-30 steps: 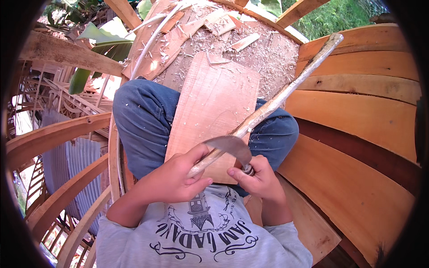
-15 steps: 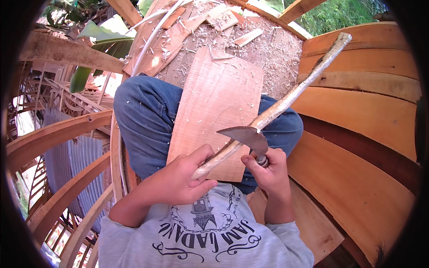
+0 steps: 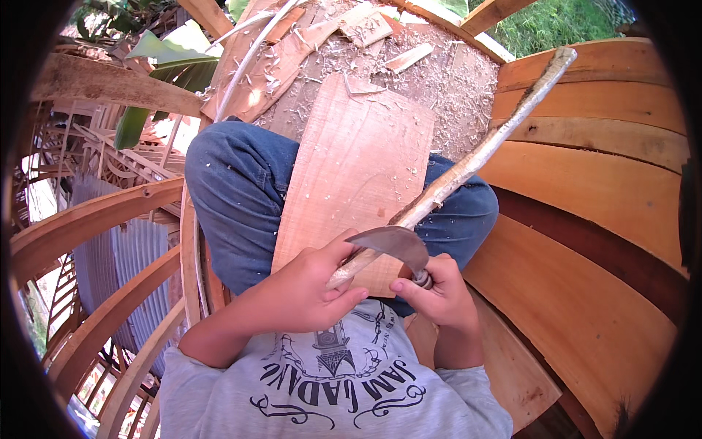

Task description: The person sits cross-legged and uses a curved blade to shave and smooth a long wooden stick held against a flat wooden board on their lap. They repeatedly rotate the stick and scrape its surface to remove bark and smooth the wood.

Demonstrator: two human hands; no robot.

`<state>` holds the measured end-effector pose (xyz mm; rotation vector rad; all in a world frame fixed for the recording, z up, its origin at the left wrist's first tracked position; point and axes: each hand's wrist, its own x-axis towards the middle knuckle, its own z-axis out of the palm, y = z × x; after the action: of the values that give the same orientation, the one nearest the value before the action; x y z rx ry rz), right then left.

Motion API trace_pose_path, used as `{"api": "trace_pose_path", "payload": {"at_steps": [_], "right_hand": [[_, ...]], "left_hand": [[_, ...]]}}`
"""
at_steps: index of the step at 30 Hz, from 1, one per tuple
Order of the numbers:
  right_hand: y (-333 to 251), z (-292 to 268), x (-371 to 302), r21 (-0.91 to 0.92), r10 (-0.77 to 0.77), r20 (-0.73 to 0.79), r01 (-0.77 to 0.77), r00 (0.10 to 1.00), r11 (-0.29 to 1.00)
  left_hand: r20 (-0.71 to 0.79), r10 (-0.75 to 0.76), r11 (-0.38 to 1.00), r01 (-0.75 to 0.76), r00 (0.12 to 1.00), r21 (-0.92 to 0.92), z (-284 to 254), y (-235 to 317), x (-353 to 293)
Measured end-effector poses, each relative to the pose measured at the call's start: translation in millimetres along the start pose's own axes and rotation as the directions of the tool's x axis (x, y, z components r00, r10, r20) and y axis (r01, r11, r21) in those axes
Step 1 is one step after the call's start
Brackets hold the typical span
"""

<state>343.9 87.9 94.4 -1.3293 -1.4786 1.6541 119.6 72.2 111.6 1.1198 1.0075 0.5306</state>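
Observation:
My left hand (image 3: 303, 293) grips the near end of a long pale wooden stick (image 3: 475, 161) that slants up to the right. My right hand (image 3: 435, 293) holds the handle of a curved dark metal blade (image 3: 391, 241), whose edge rests across the stick just above my left thumb. Both hands sit over a flat reddish wooden board (image 3: 351, 168) lying across my lap, on blue jeans (image 3: 234, 190).
Curved wooden planks (image 3: 585, 197) rise at the right like a boat hull. Bent wooden ribs (image 3: 88, 219) stand at the left. Wood shavings and offcuts (image 3: 409, 58) cover the ground ahead. Green leaves (image 3: 168, 51) lie at upper left.
The blade has slid back down the stick toward my body and my right hand has dropped slightly. The stick's far end has swung a little lower.

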Motion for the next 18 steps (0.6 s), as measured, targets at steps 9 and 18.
{"api": "trace_pose_path", "payload": {"at_steps": [9,18], "right_hand": [[8.2,-19.7,18.4,0.241,-0.076,-0.586,0.263,0.807,0.934],[16.2,10.2,6.7,0.173,0.053,-0.377,0.014,0.925,0.985]], "left_hand": [[-0.069,-0.107,0.97,0.089,0.992,-0.224,-4.7,-2.5,-5.9],[0.033,-0.034,0.983,0.039,0.999,-0.181,4.6,10.2,-1.0]]}}
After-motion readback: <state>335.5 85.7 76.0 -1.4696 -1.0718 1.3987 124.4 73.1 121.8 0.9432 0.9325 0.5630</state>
